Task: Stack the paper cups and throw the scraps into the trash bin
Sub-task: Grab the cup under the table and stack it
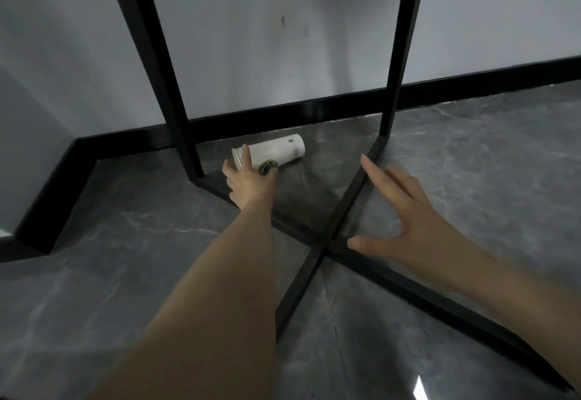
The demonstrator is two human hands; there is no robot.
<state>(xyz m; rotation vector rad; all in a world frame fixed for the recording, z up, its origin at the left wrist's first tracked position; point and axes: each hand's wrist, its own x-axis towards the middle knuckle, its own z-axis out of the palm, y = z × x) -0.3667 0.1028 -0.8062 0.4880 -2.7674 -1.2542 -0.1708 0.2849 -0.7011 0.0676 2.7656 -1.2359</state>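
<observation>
White paper cup on its side, against left fingers.

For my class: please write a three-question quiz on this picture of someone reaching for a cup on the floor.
1. True or false: the paper cup stands upright.
2. Which hand touches the cup? A) left hand B) right hand
3. Fill in: the cup lies on the floor beside a black metal ____.

Key: 1 false, it lies on its side. 2 A; the right hand is spread open, apart from the cup. 3 frame.
</observation>
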